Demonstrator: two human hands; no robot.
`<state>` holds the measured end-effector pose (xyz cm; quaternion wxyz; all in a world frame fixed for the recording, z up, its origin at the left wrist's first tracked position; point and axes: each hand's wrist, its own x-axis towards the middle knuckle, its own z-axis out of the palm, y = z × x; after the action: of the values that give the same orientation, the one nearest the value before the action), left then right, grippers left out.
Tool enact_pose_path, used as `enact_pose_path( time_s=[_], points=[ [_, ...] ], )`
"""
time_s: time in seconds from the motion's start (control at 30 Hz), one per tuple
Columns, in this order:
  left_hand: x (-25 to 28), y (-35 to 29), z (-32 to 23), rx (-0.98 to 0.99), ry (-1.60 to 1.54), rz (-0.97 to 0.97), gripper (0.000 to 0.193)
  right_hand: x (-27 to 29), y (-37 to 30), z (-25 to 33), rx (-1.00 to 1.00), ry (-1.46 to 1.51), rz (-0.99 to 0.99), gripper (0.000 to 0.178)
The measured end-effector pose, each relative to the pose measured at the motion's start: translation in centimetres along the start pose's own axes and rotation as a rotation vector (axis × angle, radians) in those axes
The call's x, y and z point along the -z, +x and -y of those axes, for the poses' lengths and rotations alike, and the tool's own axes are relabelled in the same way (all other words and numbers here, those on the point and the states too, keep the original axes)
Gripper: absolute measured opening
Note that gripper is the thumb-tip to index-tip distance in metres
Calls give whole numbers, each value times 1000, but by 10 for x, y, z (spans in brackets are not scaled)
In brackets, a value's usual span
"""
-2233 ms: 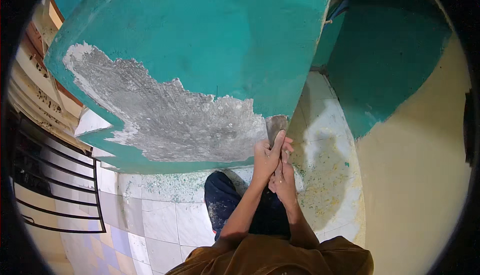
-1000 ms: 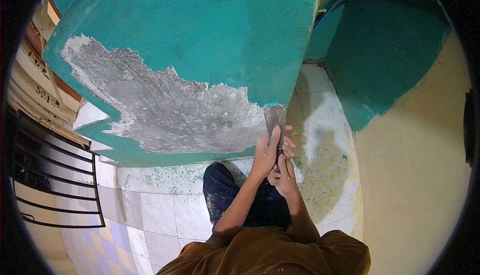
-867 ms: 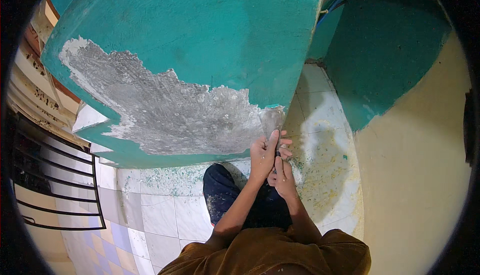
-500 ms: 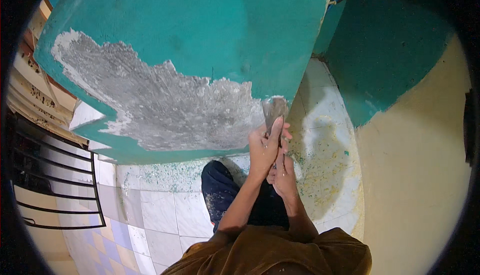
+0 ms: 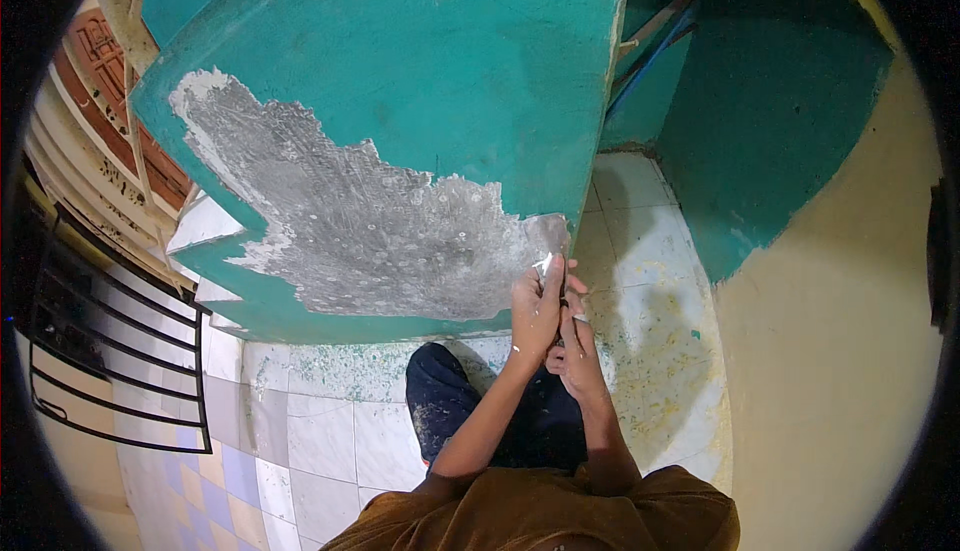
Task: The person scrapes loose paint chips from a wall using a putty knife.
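Running this remotely, I've got left hand [image 5: 536, 309] and right hand [image 5: 578, 359] both gripping a flat grey metal scraper [image 5: 546, 235], up at the lower right of the green painted wall [image 5: 460, 81]. I'd go shallow-angled, short strokes.

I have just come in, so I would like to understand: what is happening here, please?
A person grips a flat scraper with both hands, the left hand nearer the blade and the right hand lower, around the handle. The blade is at the right end of a rough grey patch on the green wall. Green and yellowish flakes lie on the tiled floor below.
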<state>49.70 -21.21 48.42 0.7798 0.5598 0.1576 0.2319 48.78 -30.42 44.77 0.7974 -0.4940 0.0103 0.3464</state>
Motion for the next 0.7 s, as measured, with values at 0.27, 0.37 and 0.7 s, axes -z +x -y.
enact_pose_path(
  time_s=[0.27,0.37,0.7],
  points=[
    [13,-5,22,65,61,9,35,10,1,-27,5,38,95,24],
    [16,-4,26,89,60,-2,33,11,4,-37,16,14,51,25],
    [21,-7,18,59,124,-11,35,17,12,-44,29,-58,200,26]
  ],
)
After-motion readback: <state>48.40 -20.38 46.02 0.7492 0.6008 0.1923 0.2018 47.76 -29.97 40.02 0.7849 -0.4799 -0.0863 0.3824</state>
